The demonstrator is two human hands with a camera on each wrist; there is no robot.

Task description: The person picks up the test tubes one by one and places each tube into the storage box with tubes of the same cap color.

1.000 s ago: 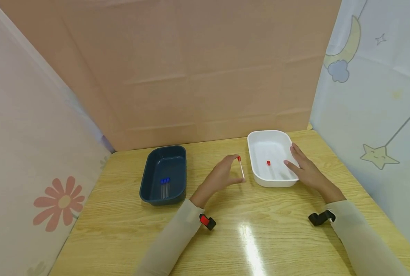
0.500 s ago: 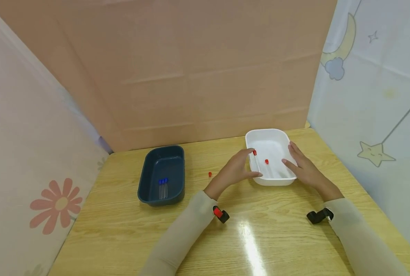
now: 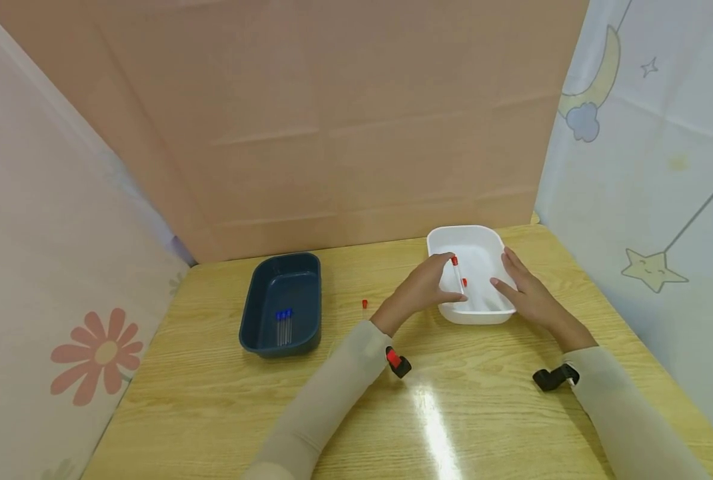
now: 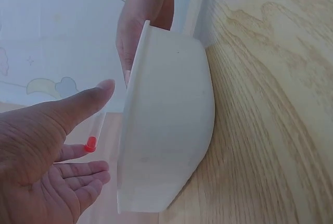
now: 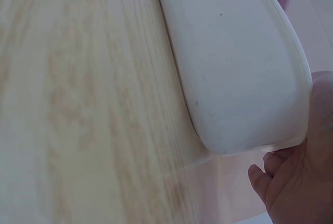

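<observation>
My left hand (image 3: 419, 287) pinches a red-capped tube (image 3: 458, 272) between thumb and forefinger, just over the left part of a white tray (image 3: 473, 237). In the left wrist view the tube's red cap (image 4: 91, 144) sits at a fingertip, while the other fingers are half bent. A second red-capped tube (image 3: 464, 283) lies inside the tray, mostly hidden by glare and the held one. My right hand (image 3: 530, 293) holds the tray's right rim, thumb over the inner side and fingers on the outside; in the right wrist view that hand (image 5: 299, 187) is against the tray wall.
To the left stands a dark blue tray (image 3: 248, 313) with three blue-capped tubes (image 3: 284, 328) in it. Another red-capped tube (image 3: 364, 305) lies on the wooden table (image 3: 212, 393) between the trays, partly hidden by my left arm. Fabric screens (image 3: 344, 133) surround the table.
My left hand has carried the pinched tube rightward from beside the white tray to over it. This uncovers the red-capped tube on the table. My right hand stays at the rim.
</observation>
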